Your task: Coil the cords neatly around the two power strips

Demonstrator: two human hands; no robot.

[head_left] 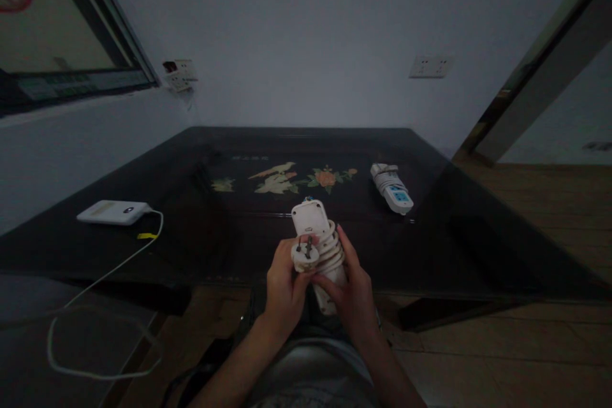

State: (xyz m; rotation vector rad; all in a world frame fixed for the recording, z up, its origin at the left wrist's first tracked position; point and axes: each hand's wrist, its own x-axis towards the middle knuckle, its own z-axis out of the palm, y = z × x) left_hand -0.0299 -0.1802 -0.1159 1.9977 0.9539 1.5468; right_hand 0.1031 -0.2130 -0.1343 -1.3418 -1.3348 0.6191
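Observation:
Between my two hands is a white power strip [310, 215], held over the near edge of the table with its cord [329, 250] wound round its middle. My left hand [282, 280] is closed on the plug end; the plug [305, 257] points its prongs upward at the fingers. From the right side, my right hand [354, 287] wraps the coiled cord and the strip's body. Farther off to the right, a second power strip [398, 197] with blue sockets lies on the table, its cord bundled round it.
The dark glossy table [248, 239] bears a bird-and-flower picture [325, 178]. At the left lies a white device [115, 211] whose white cable [112, 271] hangs off the edge, beside a yellow tag [147, 236]. Wall sockets [430, 67] are behind; a window [71, 19] is upper left.

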